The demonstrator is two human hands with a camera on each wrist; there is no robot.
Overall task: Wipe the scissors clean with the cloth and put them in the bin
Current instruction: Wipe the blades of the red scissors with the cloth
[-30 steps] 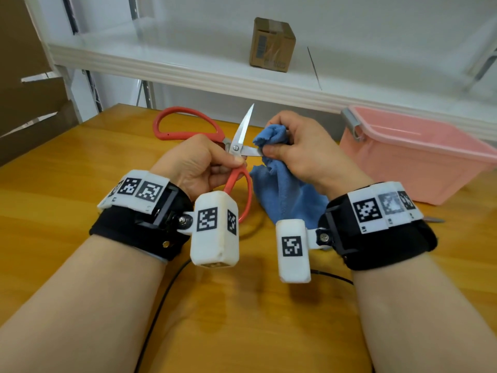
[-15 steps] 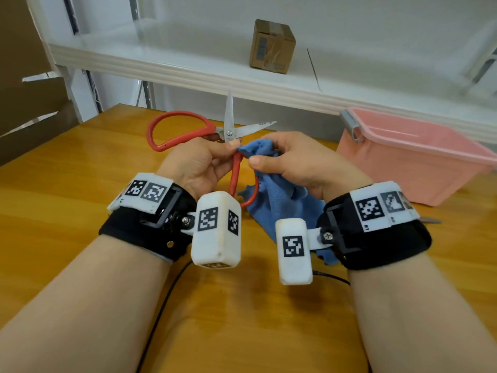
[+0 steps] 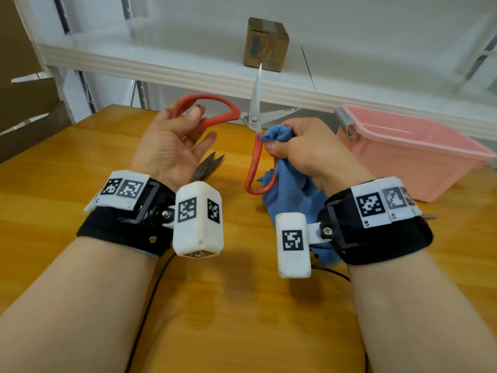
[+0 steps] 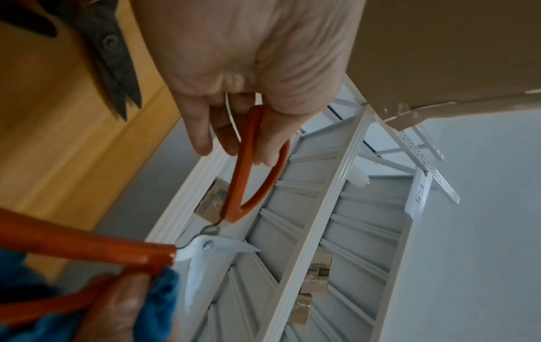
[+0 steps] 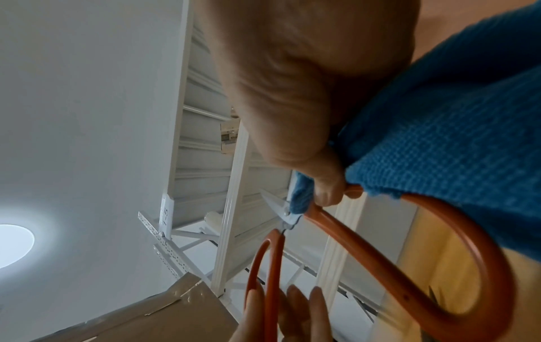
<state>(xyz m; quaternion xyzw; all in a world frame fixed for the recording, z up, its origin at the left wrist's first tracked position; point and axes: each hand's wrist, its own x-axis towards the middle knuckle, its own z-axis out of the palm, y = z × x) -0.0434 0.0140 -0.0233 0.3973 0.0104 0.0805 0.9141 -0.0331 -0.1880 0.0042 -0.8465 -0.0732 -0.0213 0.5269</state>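
Red scissors spread between both hands, cloth seemingly against handle.

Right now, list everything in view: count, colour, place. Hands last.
scissors: one, red handles, steel blades spread wide, held up over the table between both hands
cloth: one, blue, bunched in the right hand against the lower red handle, the rest hanging to the table
bin: one, pink, on the table at right
snips: one small dark pair, lying on the table under the left hand
cardboard box: one, brown, on the white shelf behind the table
table: one, wooden
left hand: fingers through the upper red handle loop
right hand: pinching the cloth round the lower handle
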